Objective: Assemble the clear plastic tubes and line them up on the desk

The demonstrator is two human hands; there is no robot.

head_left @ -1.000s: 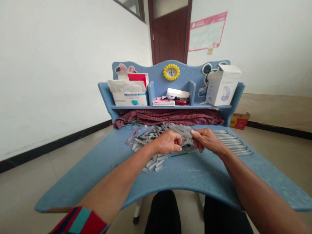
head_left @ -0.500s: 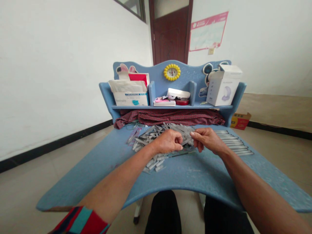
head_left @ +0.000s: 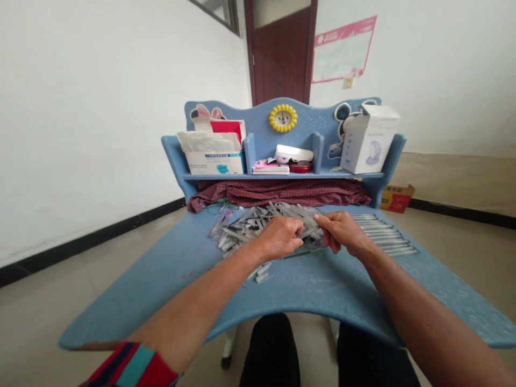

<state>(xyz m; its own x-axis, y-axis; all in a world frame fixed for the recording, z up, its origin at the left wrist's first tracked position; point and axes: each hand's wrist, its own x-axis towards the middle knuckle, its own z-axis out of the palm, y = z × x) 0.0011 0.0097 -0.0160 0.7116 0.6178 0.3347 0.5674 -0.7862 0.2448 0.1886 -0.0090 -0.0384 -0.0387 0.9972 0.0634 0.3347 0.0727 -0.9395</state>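
So here's where we're at: both our hands are right at the near edge of the pile of grey strips (head_left: 250, 223) on the blue desk (head_left: 314, 290). Our left hand (head_left: 280, 236) is curled almost into a fist, fingers tucked in and pinching one end of a single grey strip (head_left: 309, 232). Our right hand (head_left: 342, 232) has the other end, thumb and fingertips closed tight on it, the rest of the fingers bent under. The strip runs between the two hands, just above the pile's front right corner, lifted a bit off the desk as far as we can tell.

To the right of the pile there's a neat row of strips (head_left: 382, 236) laid side by side, well apart from the messy heap. A few loose bits (head_left: 262, 273) lie just in front of the pile, under our left wrist. Right behind the pile a red checked cloth (head_left: 282, 192) is bunched up, and above that sits a shelf with a yellow clock (head_left: 283, 119), a white box (head_left: 368, 140) behind and right of the pile, and a mask box (head_left: 213, 156) behind and left of it.
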